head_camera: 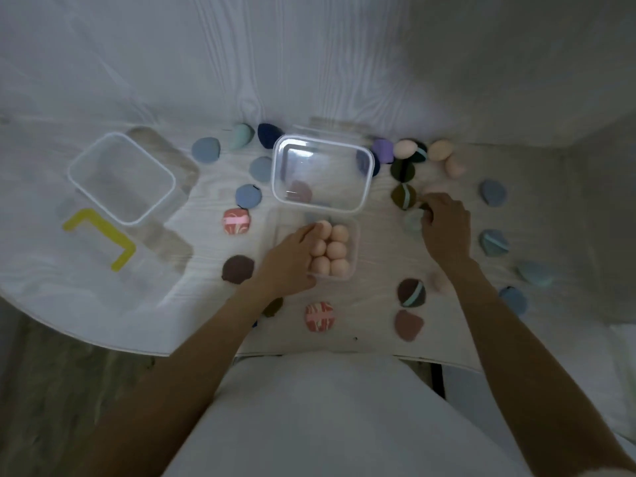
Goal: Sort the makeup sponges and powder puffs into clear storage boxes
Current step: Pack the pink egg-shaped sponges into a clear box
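Partly hidden: left hand (292, 256) rests open over sponge box (351, 266) | right hand (445, 228) pinches blurred puff (413, 220)

Three clear boxes (121, 177) stand on the table. The one nearest the person (349, 270) holds six peach sponges (335, 251). Beyond the big middle box (322, 173), to its right, lie three more peach sponges (440, 150). Two pink marbled puffs (236, 221) lie near the sponge box.
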